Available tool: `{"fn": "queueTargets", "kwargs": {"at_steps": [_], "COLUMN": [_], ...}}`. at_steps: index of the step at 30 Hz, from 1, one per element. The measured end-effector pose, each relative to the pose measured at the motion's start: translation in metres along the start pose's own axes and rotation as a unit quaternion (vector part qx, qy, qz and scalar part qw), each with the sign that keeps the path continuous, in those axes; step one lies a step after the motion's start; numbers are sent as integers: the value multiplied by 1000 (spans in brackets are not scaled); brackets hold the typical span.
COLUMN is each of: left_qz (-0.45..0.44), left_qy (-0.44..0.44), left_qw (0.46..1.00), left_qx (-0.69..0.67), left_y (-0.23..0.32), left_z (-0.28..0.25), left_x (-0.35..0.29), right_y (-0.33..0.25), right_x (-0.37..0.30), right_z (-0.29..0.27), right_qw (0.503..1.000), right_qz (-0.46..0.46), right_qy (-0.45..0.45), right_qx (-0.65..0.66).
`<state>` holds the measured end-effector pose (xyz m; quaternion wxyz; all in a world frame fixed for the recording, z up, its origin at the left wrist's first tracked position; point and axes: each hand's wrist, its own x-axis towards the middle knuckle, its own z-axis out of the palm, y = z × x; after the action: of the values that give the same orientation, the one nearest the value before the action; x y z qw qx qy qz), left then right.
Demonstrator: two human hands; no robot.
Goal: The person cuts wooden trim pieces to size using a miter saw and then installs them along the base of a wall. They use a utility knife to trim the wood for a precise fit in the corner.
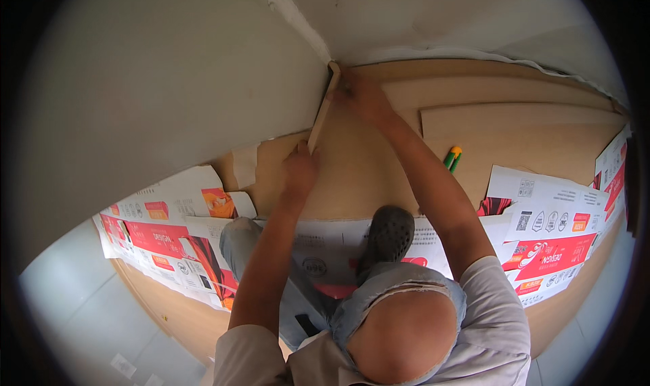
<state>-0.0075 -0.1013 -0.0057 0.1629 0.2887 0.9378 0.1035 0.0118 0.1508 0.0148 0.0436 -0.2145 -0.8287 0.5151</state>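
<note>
A narrow folded cardboard strip [323, 108] stands along the foot of the left wall, its far end bent at the corner. My left hand [301, 168] is closed on the strip's near end. Up by the corner, my right hand [365, 98] is at the strip's far end. Its fingers look curled but are blurred, so their grip is unclear. Brown cardboard [365, 176] lies flat beneath both hands. To the right of my right forearm, a green and yellow cutter-like tool [453, 157] rests on the cardboard.
Pale walls [203, 81] meet in the far corner. Another cardboard sheet [514, 125] overlaps at the right. Printed white and red carton pieces [162, 234] lie at both sides. My foot, in a dark perforated clog [389, 234], is on the sheets; light tiles [88, 318] show beyond the edge.
</note>
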Motion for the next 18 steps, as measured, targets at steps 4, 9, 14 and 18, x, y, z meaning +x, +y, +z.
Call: {"fn": "queueTargets", "kwargs": {"at_steps": [4, 9, 14, 18], "left_qz": [15, 7, 25, 23], "left_qy": [3, 7, 27, 22], "left_qw": [1000, 1000, 999, 999], "left_qx": [-4, -29, -28, -17], "left_y": [5, 5, 1, 4], "left_z": [-5, -5, -2, -5], "left_x": [-2, -2, -4, -6], "right_y": [-4, -4, -14, -19], "right_x": [-3, -3, -4, -5], "right_z": [-2, 2, -1, -5], "right_qw": [1000, 1000, 1000, 999], "right_qz": [15, 3, 21, 38], "right_qy": [-7, 12, -3, -21], "right_qx": [-4, 15, -19, -24]}}
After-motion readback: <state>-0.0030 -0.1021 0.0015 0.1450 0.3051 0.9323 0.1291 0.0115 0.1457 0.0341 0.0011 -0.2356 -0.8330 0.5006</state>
